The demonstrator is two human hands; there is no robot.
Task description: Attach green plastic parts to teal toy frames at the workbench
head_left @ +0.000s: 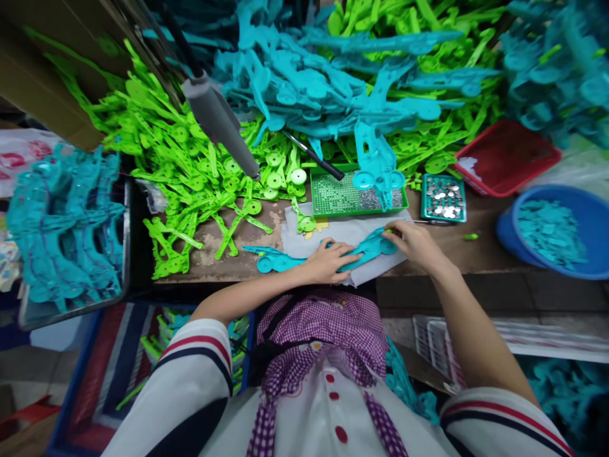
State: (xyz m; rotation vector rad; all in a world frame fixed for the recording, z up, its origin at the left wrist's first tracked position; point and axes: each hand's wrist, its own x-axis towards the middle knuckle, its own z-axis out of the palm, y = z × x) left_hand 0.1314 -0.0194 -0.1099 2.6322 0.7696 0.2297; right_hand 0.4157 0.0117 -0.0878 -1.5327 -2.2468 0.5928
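A turquoise plastic part (368, 249) with long arms and round discs lies on a pale cloth (297, 231) at the bench's front edge. My left hand (330, 261) rests over it, fingers bent across it and holding it down. At the part's right end, my right hand (417, 246) has thumb and fingertips pinched together. A speck of bright green shows at those fingertips, like a small green plastic piece (391, 231). Another turquoise part (273, 259) pokes out to the left, beneath my left forearm.
Behind the cloth stands a green tray (333, 188) of small metal bits, with a turquoise part (375, 162) leaning over it. Green parts (181, 158) and turquoise parts (304, 76) are heaped behind. A grey power screwdriver (221, 124) hangs above. A blue bucket (507, 231) stands right.
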